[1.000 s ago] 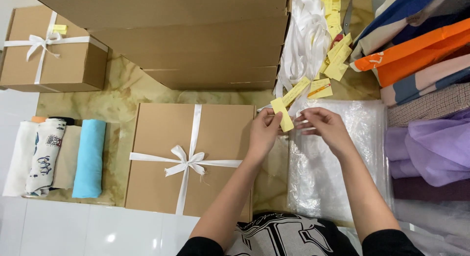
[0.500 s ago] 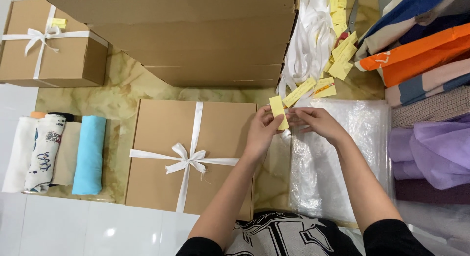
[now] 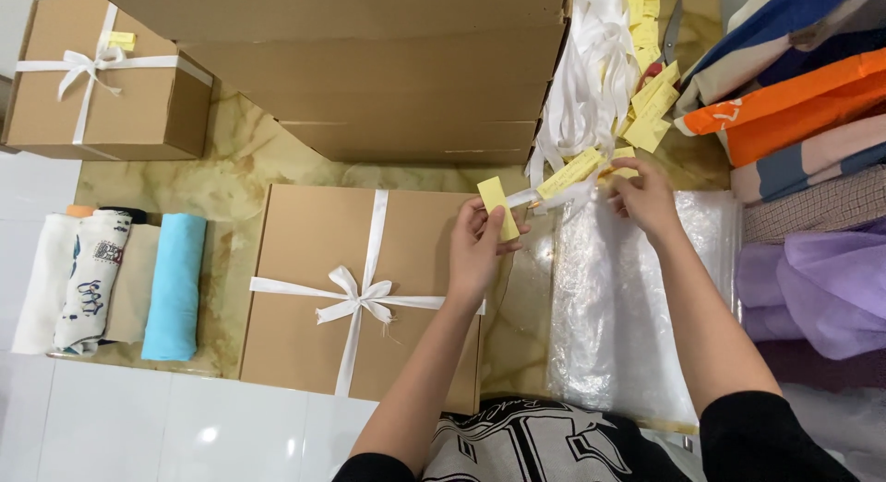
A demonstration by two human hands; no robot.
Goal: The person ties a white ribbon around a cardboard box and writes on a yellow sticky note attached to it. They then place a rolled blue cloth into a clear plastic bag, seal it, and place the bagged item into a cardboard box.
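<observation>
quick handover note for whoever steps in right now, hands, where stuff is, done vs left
Left hand: pinching a yellow slip over the ribboned brown box.
Right hand: at the strip of yellow slips by the white ribbon pile.
Done: box tied with a bow.
Left: this box shows no slip on it yet; the far box already carries one.
</observation>
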